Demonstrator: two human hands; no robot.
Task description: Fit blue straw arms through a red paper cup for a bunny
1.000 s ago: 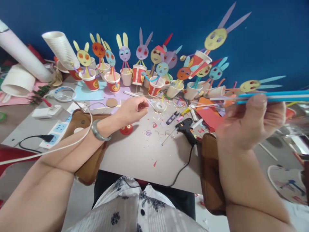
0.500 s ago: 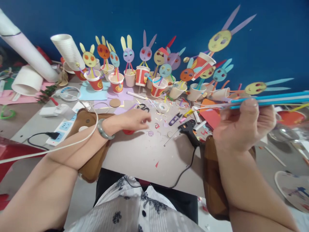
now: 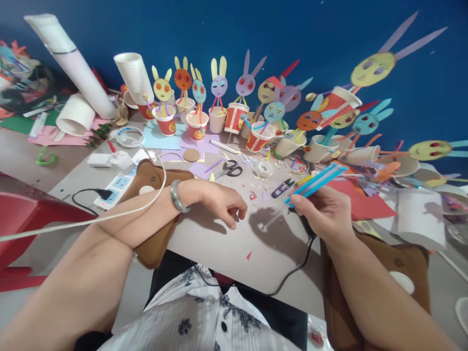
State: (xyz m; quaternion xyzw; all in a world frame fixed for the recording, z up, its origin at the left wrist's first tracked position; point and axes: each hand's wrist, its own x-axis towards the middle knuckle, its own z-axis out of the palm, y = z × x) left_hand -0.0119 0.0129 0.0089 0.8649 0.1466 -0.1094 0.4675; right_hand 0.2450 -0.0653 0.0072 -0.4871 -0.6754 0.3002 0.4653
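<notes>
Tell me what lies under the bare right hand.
Below the bare right hand, part of a black object and a thin black cord show against the pale grey table. The hand and the slim bright-blue sticks cover anything else there.

Blue sticks (image 3: 331, 178), dark-flowered white shirt (image 3: 203, 312)

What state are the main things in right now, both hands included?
right hand: closed on the blue sticks
blue sticks: held above the table, slanted
left hand: fingers curled, nothing visibly held
scissors: lying on the table, blade opening unclear
thread snips: lying down, tips apart
black plug: pushed into the power strip
cup stack: nested, leaning
paper rabbits: most upright, rightmost tilted sideways
</notes>
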